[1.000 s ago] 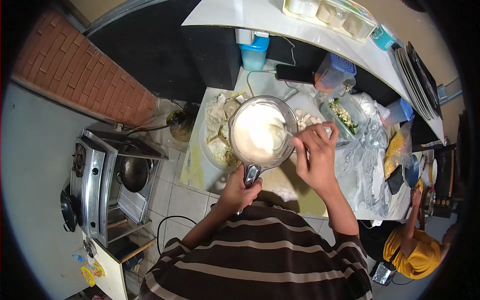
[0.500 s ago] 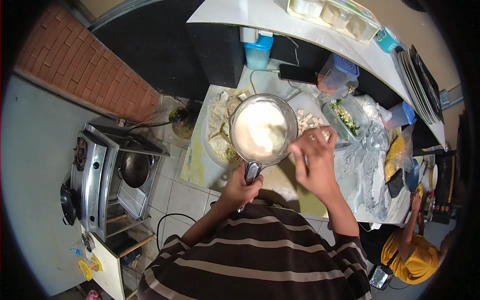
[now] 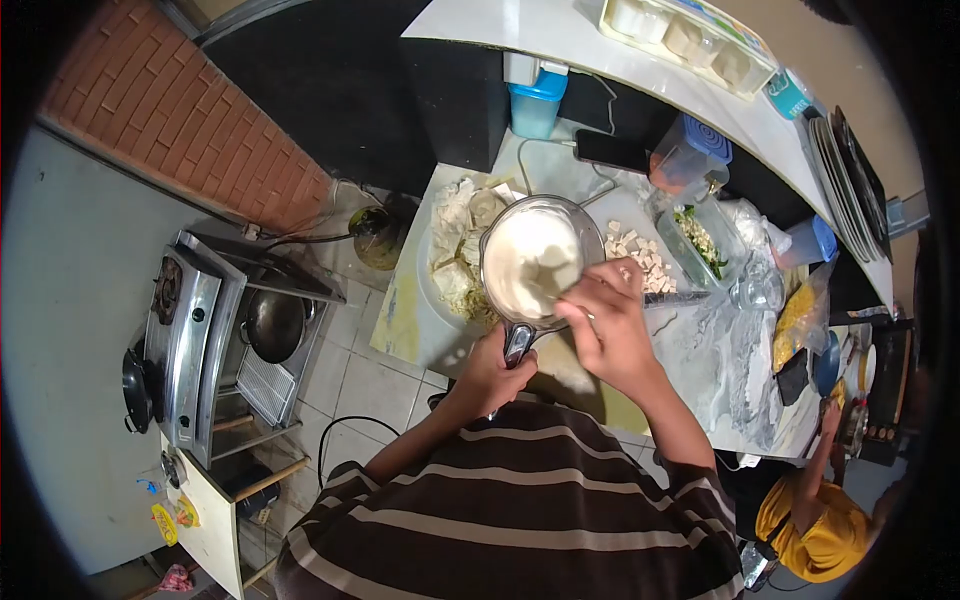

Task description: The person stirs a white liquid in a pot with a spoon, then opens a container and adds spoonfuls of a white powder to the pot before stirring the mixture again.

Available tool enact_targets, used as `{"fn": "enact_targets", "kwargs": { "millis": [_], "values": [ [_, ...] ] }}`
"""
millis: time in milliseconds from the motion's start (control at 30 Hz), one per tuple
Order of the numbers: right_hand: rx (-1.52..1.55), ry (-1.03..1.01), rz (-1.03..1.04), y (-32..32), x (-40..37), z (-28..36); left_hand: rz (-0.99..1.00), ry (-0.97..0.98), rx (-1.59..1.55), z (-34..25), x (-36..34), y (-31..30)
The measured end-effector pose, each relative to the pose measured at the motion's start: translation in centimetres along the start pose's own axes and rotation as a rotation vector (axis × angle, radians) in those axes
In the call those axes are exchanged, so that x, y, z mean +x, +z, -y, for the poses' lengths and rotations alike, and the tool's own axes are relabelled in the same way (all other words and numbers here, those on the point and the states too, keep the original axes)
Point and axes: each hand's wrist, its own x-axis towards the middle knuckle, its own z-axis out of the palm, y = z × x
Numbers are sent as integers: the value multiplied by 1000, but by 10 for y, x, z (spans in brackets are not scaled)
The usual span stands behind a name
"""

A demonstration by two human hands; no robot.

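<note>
A clear bowl of white batter (image 3: 532, 258) with a dark handle (image 3: 518, 343) is held above the worktop. My left hand (image 3: 493, 376) is shut around that handle. My right hand (image 3: 603, 322) sits over the bowl's near right rim, fingers closed on a thin stirring utensil whose tip dips into the batter; the fingers hide most of it. Beneath the bowl's left side lies a plate of pale tofu pieces (image 3: 452, 262). Diced tofu (image 3: 640, 262) lies on the board to the bowl's right.
A tub of chopped greens (image 3: 702, 240), a phone (image 3: 612, 152), blue-lidded containers (image 3: 692, 152) and a bag of yellow food (image 3: 795, 315) crowd the counter's far right. A gas stove (image 3: 185, 345) and wok (image 3: 272, 325) stand low at left. A person in yellow (image 3: 812, 520) crouches at lower right.
My right hand has moved left and down across the bowl's near rim, stirring. The bowl has stayed in my left hand, and the view has shifted slightly.
</note>
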Motion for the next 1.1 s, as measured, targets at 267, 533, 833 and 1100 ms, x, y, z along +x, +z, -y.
{"fn": "enact_targets", "kwargs": {
  "millis": [267, 533, 833, 1100],
  "values": [
    [-124, 26, -211, 1, 26, -3, -66, 41, -31, 6, -2, -17],
    [220, -5, -109, 24, 27, -3, -77, 40, 99, 2, 3, -13],
    [40, 15, -61, 11, 15, 12, -61, 1, 33, -2, 6, -18],
    [-93, 41, -254, 6, 29, 4, 2, 13, 21, -13, 3, -22]
  ]
}}
